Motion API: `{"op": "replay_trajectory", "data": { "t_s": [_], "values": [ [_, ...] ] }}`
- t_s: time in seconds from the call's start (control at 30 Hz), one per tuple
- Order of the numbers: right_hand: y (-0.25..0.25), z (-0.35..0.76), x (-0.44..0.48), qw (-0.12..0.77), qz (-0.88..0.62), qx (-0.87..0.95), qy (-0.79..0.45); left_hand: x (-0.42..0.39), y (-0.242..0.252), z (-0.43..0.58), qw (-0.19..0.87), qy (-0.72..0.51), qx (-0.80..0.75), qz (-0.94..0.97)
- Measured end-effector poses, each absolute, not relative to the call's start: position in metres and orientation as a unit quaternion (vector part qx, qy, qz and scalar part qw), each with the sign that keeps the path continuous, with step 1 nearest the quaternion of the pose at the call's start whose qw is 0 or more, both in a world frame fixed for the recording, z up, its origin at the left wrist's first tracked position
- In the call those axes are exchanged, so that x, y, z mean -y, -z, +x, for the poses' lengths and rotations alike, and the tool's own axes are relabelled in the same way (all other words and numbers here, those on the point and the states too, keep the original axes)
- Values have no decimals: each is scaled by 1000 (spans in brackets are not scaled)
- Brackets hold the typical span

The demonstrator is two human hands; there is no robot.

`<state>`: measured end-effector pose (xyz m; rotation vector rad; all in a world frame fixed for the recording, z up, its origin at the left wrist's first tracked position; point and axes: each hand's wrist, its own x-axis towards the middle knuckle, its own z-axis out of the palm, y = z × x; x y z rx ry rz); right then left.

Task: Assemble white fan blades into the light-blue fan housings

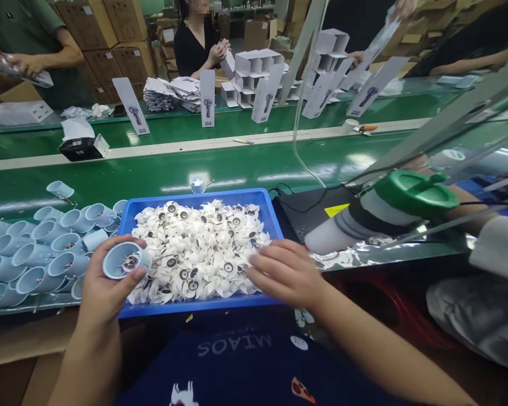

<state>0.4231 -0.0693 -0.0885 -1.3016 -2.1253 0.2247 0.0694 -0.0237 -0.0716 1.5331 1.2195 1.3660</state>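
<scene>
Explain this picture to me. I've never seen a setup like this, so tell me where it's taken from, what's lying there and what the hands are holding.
This is one picture from a camera worn on a person's head, looking down at their own bare hands. The left hand holds a pale blue plastic housing with a dark round part inside. The right hand rests on a heap of small white bladed parts with dark centres, piled in a blue plastic tray. More pale blue housings lie to the left on a green conveyor belt. Across the belt, a co-worker stands behind white product boxes.
</scene>
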Motion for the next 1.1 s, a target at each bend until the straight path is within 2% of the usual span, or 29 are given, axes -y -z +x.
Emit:
{"op": "replay_trajectory", "data": {
  "t_s": [0.07, 0.13, 0.3, 0.43, 0.57, 0.73, 0.83, 0.97, 1.1],
  "values": [
    [92, 406, 48, 143, -466, 873, -35, 24, 72, 82, 373, -510, -463, 622],
    [96, 397, 27, 43, -475, 879, -6, 26, 73, 90, 377, -484, -464, 639],
    [103, 392, 9, 10, -521, 853, -28, 29, 78, 86, 410, -448, -507, 612],
    [94, 389, 8, 53, -543, 833, -95, 28, 83, 78, 402, -419, -536, 613],
    [74, 394, 14, 168, -544, 797, -201, 31, 85, 83, 373, -385, -530, 656],
    [71, 392, 31, 316, -449, 738, -393, 37, 74, 112, 329, -315, -496, 739],
    [78, 384, 39, 374, -404, 701, -453, 39, 65, 132, 264, -299, -444, 802],
    [69, 375, 47, 415, -398, 687, -443, 40, 60, 150, 180, -280, -397, 856],
    [53, 364, 52, 335, -453, 784, -261, 40, 67, 158, 100, -291, -374, 875]
  ]
}}
